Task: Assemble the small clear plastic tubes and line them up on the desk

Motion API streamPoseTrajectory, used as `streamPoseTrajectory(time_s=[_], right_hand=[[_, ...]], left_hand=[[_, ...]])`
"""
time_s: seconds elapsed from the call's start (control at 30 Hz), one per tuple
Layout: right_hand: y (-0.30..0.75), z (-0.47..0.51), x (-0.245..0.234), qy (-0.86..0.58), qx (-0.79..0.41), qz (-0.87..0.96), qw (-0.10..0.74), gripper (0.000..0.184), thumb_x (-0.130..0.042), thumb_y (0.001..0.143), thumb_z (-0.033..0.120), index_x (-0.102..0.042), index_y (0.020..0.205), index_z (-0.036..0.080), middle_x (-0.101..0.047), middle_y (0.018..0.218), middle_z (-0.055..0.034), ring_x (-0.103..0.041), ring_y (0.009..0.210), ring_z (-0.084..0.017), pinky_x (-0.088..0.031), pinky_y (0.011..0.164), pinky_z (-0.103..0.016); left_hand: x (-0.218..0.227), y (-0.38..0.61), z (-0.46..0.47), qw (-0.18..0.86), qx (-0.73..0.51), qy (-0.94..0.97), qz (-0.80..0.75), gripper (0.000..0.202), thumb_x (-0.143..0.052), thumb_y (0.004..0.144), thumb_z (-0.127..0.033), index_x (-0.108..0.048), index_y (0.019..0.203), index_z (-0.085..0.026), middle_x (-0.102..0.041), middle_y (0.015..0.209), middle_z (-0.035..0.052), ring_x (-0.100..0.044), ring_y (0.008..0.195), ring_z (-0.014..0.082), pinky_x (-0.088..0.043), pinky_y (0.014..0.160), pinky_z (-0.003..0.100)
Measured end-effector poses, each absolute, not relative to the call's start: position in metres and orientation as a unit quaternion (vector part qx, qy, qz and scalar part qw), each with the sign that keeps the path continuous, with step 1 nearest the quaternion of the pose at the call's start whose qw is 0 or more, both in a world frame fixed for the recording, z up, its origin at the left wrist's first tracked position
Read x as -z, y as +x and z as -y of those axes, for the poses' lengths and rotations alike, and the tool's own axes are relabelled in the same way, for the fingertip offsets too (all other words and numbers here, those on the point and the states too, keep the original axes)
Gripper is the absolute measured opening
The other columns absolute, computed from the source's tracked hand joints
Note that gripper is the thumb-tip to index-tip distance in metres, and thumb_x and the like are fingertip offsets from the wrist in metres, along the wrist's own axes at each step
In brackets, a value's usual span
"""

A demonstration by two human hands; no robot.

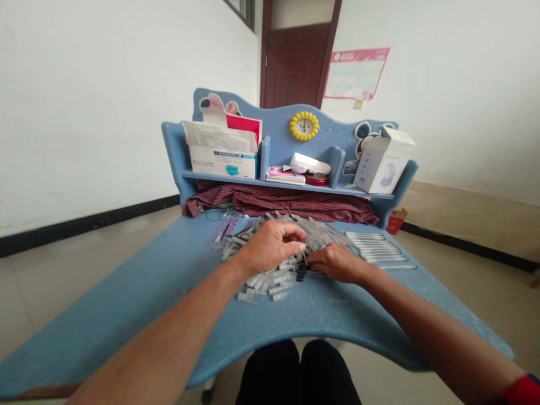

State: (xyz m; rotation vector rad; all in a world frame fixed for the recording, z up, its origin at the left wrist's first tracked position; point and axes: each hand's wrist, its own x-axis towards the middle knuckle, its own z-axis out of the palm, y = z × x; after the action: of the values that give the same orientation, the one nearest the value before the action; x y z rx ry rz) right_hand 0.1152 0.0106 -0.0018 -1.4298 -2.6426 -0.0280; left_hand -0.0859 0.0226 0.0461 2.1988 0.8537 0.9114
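Note:
A heap of small clear plastic pen caps (274,279) and longer clear tubes (318,230) lies on the blue desk (177,292). Over the middle of this heap is my left hand (270,244), its fingers curved and its thumb apart from the index finger; nothing shows between them. My right hand (336,262) is down at the heap's right edge, fingers pressed together. What it grips, if anything, is hidden. Small black pieces (301,273) lie just left of its fingertips. To the right, several slim pen-like sticks (377,247) lie side by side in a row.
Behind the heap, a folded checked cloth (287,202) lies beneath the desk's shelf (253,181). On the shelf stand a mask box (223,160), a white carton (383,163), papers (286,177) and a red round tin (316,179). A yellow flower-shaped clock (304,126) is on the backboard.

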Motion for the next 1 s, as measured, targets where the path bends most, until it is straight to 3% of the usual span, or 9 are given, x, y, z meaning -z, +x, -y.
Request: streamPoseTrajectory(time_s=[0.17,0.3,0.5,0.63,1.0], right_hand=[[0.12,-0.01,0.002,-0.477,-0.022,0.872,0.107,0.013,-0.055,0.079,0.018,-0.067,0.081,0.023,-0.062,0.066,0.0003,-0.055,0.059,-0.013,-0.034,0.055,-0.023],[0.128,0.0,-0.003,-0.489,-0.119,0.841,0.197,0.01,-0.053,0.075,0.012,-0.061,0.073,0.017,-0.057,0.057,0.002,-0.054,0.053,-0.011,-0.037,0.052,-0.022],[0.139,0.016,-0.011,-0.496,-0.276,0.755,0.328,0.007,-0.059,0.076,0.022,-0.059,0.077,0.015,-0.059,0.057,0.0023,-0.059,0.051,-0.011,-0.041,0.047,-0.02],[0.144,0.024,-0.022,-0.494,-0.233,0.764,0.343,0.008,-0.06,0.076,0.023,-0.06,0.076,0.016,-0.059,0.06,0.002,-0.06,0.052,-0.011,-0.043,0.049,-0.02],[0.14,0.04,-0.045,-0.484,-0.056,0.83,0.271,0.008,-0.055,0.08,0.018,-0.062,0.078,0.016,-0.058,0.062,0.0025,-0.053,0.053,-0.008,-0.038,0.053,-0.02]], left_hand=[[-0.047,-0.086,-0.023,0.305,-0.334,0.827,-0.334,0.017,-0.059,0.068,-0.019,-0.069,0.079,-0.011,-0.065,0.069,0.0001,-0.057,0.066,0.0117,-0.043,0.062,0.02],[-0.048,-0.087,-0.023,0.306,-0.317,0.83,-0.342,0.018,-0.059,0.068,-0.021,-0.068,0.08,-0.011,-0.065,0.069,0.0001,-0.056,0.066,0.0117,-0.042,0.062,0.02],[-0.048,-0.085,-0.019,0.319,-0.279,0.841,-0.337,0.015,-0.058,0.068,-0.021,-0.066,0.076,-0.012,-0.062,0.066,-0.001,-0.054,0.064,0.011,-0.041,0.062,0.02],[-0.045,-0.083,-0.018,0.323,-0.255,0.853,-0.322,0.014,-0.057,0.068,-0.02,-0.066,0.076,-0.011,-0.061,0.066,-0.0007,-0.053,0.064,0.0112,-0.04,0.062,0.02],[-0.042,-0.081,-0.019,0.303,-0.209,0.877,-0.311,0.013,-0.056,0.069,-0.019,-0.064,0.075,-0.011,-0.058,0.065,-0.0019,-0.05,0.062,0.0097,-0.037,0.059,0.019]])
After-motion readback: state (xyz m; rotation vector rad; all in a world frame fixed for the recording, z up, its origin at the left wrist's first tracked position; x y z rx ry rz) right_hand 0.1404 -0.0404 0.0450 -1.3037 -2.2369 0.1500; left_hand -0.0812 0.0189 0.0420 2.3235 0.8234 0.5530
